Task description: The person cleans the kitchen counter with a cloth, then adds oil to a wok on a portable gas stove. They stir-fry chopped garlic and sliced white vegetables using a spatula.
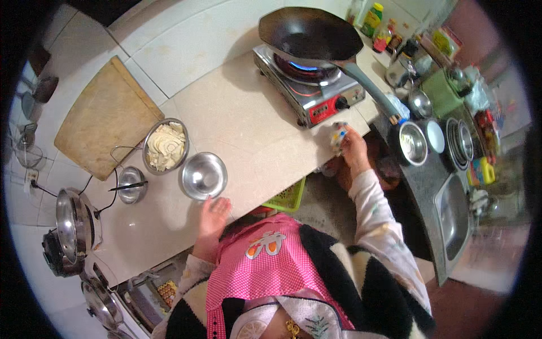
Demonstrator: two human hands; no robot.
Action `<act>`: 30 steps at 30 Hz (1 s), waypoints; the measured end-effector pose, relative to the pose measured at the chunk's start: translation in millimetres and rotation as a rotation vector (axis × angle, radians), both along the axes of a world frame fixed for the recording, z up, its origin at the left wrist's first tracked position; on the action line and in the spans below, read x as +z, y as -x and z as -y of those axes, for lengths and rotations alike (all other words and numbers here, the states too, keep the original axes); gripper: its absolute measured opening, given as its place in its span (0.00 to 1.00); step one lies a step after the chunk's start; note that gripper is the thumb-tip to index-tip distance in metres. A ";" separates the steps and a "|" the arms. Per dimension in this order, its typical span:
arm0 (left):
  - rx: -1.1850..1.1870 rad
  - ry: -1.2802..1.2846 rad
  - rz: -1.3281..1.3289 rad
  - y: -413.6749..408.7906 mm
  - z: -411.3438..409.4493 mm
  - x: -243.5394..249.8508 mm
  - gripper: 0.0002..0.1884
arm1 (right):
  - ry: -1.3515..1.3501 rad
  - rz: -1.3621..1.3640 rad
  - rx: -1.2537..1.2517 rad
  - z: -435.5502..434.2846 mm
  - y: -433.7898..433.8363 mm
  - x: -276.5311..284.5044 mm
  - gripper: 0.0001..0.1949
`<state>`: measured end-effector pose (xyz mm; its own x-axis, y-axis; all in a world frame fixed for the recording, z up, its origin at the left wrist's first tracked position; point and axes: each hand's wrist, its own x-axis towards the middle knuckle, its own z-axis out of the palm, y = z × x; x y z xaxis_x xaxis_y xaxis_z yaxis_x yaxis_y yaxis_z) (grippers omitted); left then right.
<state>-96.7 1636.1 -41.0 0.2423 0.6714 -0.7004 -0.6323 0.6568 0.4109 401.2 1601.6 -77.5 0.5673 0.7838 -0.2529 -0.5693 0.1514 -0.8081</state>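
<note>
My left hand [214, 215] is spread and holds nothing, its fingertips close to the near rim of a steel bowl [205, 176]; whether they touch it I cannot tell. In my right hand [355, 147] is a crumpled, light patterned cloth [338, 138], somewhat blurred, at the counter's front edge. Just beyond it stands a portable gas stove [315, 104] with a blue flame lit. A dark wok [311, 36] rests on the burner, its grey handle [372, 91] pointing towards the right. Left of the steel bowl, a second bowl [166, 146] contains pale sliced food.
A wooden cutting board [106, 118] leans against the tiled wall. A small metal bowl [132, 185] has a dark utensil across it. An electric pot [74, 224] stands far left. Right are stacked bowls [459, 144], a sink [452, 216] and bottles [372, 19].
</note>
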 end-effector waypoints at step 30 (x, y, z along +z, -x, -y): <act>-0.686 -0.830 -0.270 -290.0 19.1 43.0 0.27 | -0.011 1.631 0.379 42.4 41.1 133.4 0.28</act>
